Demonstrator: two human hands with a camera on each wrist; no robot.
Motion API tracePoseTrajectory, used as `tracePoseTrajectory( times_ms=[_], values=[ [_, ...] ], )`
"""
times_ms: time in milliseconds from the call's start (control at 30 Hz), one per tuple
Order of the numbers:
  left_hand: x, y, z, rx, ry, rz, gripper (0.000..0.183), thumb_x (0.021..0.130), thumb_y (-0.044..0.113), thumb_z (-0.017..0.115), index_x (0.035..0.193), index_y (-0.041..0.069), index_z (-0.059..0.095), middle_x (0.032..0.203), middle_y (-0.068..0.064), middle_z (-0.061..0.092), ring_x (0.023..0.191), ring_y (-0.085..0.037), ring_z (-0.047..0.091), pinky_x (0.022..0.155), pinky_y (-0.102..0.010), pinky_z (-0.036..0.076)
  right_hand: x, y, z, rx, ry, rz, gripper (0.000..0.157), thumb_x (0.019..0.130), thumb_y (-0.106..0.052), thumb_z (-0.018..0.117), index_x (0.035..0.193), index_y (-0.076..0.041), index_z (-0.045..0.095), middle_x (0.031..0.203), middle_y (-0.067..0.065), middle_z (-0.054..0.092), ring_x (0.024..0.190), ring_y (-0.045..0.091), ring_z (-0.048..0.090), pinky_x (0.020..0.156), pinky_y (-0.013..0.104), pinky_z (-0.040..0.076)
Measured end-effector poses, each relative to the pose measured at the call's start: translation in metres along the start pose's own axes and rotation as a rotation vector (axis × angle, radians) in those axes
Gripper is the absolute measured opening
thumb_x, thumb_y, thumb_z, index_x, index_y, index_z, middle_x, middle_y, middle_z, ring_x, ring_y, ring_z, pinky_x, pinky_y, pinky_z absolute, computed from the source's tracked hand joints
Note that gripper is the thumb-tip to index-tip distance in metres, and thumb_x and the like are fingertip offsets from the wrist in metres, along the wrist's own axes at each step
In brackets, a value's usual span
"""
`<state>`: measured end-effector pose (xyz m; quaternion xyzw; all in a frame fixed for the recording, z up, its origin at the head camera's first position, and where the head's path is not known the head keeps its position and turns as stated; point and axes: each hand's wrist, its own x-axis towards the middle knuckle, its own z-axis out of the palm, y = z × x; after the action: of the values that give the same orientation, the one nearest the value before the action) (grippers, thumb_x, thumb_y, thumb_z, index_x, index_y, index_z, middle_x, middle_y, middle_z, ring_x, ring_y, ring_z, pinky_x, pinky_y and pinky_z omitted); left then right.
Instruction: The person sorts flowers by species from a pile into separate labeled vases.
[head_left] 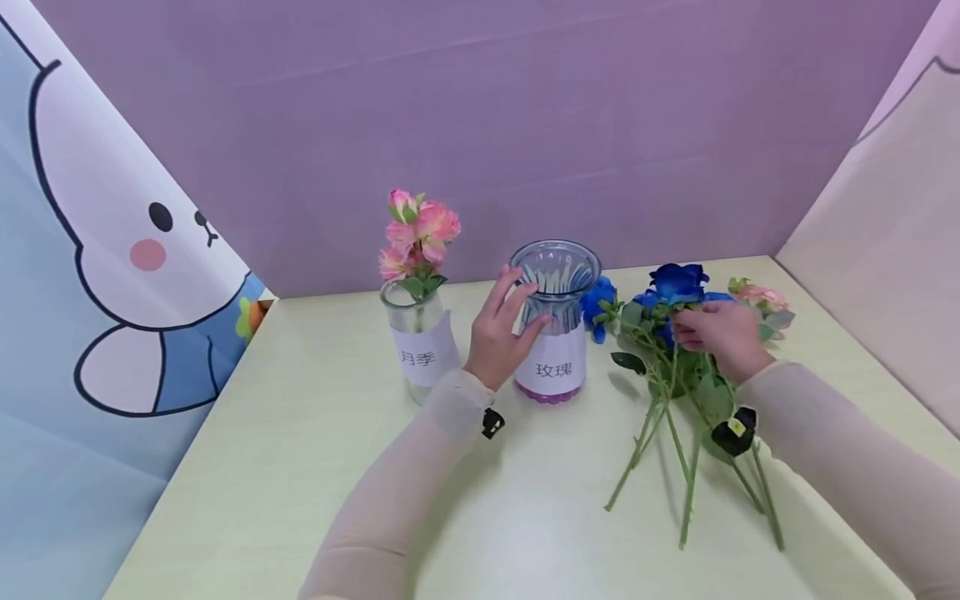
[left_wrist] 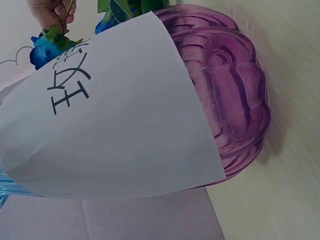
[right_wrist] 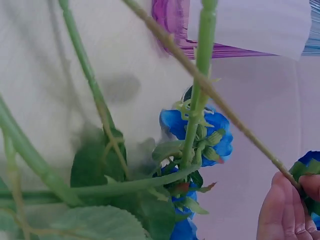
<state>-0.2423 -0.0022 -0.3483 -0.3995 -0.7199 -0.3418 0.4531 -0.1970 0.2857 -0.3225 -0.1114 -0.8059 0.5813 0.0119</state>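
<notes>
My left hand (head_left: 498, 333) touches the neck and rim of a glass vase (head_left: 550, 393) with its fingers spread and only slightly bent. The vase has a purple base and a white paper label (head_left: 552, 362); in the left wrist view the label (left_wrist: 125, 125) fills much of the frame, and the hand is out of sight. My right hand (head_left: 720, 333) pinches the stem of a blue rose (head_left: 678, 283) just below its bloom. In the right wrist view, the fingers (right_wrist: 282, 210) press on that thin stem (right_wrist: 240, 125). Leaves hide part of the grip.
Several blue and pink flowers lie on the table around the right hand, their green stems (head_left: 688, 492) pointing toward me. A second labelled glass vase (head_left: 423, 342) holds pink flowers (head_left: 427, 229) on the left. A purple backdrop (head_left: 487, 125) stands behind the table.
</notes>
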Motion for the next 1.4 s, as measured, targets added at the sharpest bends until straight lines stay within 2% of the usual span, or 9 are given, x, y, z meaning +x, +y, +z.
tracePoseTrajectory(
  times_ms=[333, 600, 700, 800, 933, 1067, 1167, 1333, 1400],
  values=[
    [-0.001, 0.000, 0.000, 0.009, -0.019, -0.025, 0.049, 0.075, 0.007, 0.081, 0.115, -0.002, 0.055, 0.126, -0.025, 0.053, 0.128, -0.042, 0.044, 0.099, -0.032, 0.044, -0.006, 0.014, -0.008, 0.020, 0.020, 0.034, 0.032, 0.096, -0.011, 0.053, 0.117, 0.013, 0.052, 0.068, -0.007, 0.066, 0.062, 0.004, 0.065, 0.066, 0.025, 0.058],
    [0.001, 0.000, 0.000, 0.000, -0.007, -0.012, 0.048, 0.076, 0.006, 0.080, 0.114, -0.001, 0.054, 0.125, -0.025, 0.052, 0.127, -0.043, 0.044, 0.099, -0.033, 0.044, -0.011, 0.045, -0.019, 0.094, 0.067, 0.090, 0.016, 0.093, -0.006, 0.051, 0.101, 0.008, 0.053, 0.061, -0.008, 0.065, 0.058, 0.004, 0.064, 0.060, 0.023, 0.058],
    [-0.002, 0.000, 0.000, 0.004, -0.011, -0.026, 0.048, 0.075, 0.006, 0.080, 0.114, -0.001, 0.054, 0.125, -0.025, 0.052, 0.127, -0.043, 0.044, 0.097, -0.034, 0.045, -0.014, 0.051, -0.022, 0.268, 0.045, 0.108, 0.009, 0.094, -0.004, 0.050, 0.091, 0.003, 0.055, 0.062, -0.004, 0.066, 0.056, 0.006, 0.064, 0.058, 0.022, 0.057],
    [-0.004, 0.000, 0.000, 0.012, -0.013, -0.028, 0.049, 0.075, 0.006, 0.081, 0.115, -0.001, 0.053, 0.125, -0.025, 0.052, 0.127, -0.044, 0.045, 0.096, -0.035, 0.046, -0.016, 0.049, -0.024, 0.513, 0.034, 0.076, 0.017, 0.095, -0.002, 0.050, 0.082, -0.003, 0.061, 0.066, 0.002, 0.068, 0.057, 0.008, 0.065, 0.057, 0.020, 0.057],
    [-0.002, 0.000, -0.001, 0.017, -0.004, -0.012, 0.050, 0.074, 0.006, 0.081, 0.115, -0.002, 0.053, 0.125, -0.025, 0.052, 0.126, -0.044, 0.046, 0.096, -0.034, 0.046, -0.019, 0.035, -0.022, 0.800, 0.022, 0.018, 0.014, 0.095, -0.002, 0.053, 0.084, -0.005, 0.062, 0.071, 0.007, 0.069, 0.059, 0.011, 0.066, 0.059, 0.020, 0.056],
    [-0.002, -0.001, -0.003, 0.012, 0.004, -0.002, 0.051, 0.074, 0.006, 0.081, 0.115, -0.001, 0.053, 0.125, -0.025, 0.052, 0.126, -0.044, 0.046, 0.098, -0.034, 0.045, -0.018, 0.021, -0.020, 0.946, 0.004, 0.023, 0.013, 0.095, -0.002, 0.054, 0.084, -0.001, 0.062, 0.069, 0.010, 0.068, 0.055, 0.013, 0.064, 0.054, 0.021, 0.055],
    [-0.002, -0.002, -0.002, 0.003, 0.008, 0.004, 0.050, 0.074, 0.006, 0.081, 0.115, -0.001, 0.053, 0.125, -0.026, 0.052, 0.126, -0.044, 0.045, 0.099, -0.034, 0.044, -0.018, 0.016, -0.022, 0.762, 0.056, -0.025, 0.019, 0.093, -0.002, 0.056, 0.078, -0.006, 0.066, 0.065, 0.005, 0.068, 0.053, 0.011, 0.064, 0.052, 0.020, 0.055],
    [-0.001, 0.000, -0.001, -0.012, 0.004, -0.001, 0.049, 0.075, 0.005, 0.080, 0.115, -0.002, 0.053, 0.125, -0.026, 0.052, 0.128, -0.044, 0.044, 0.099, -0.034, 0.044, -0.020, 0.012, -0.026, -0.036, 0.178, -0.205, 0.020, 0.089, -0.008, 0.058, 0.071, -0.007, 0.066, 0.055, -0.009, 0.062, 0.051, 0.002, 0.060, 0.056, 0.014, 0.051],
    [-0.002, 0.001, -0.001, -0.010, -0.001, -0.010, 0.049, 0.075, 0.005, 0.080, 0.115, -0.002, 0.053, 0.125, -0.025, 0.052, 0.128, -0.043, 0.044, 0.099, -0.034, 0.044, -0.022, 0.007, -0.027, -0.264, 0.200, -0.273, 0.020, 0.088, -0.011, 0.059, 0.070, -0.003, 0.064, 0.052, -0.011, 0.059, 0.048, 0.002, 0.054, 0.054, 0.015, 0.045]
  ],
)
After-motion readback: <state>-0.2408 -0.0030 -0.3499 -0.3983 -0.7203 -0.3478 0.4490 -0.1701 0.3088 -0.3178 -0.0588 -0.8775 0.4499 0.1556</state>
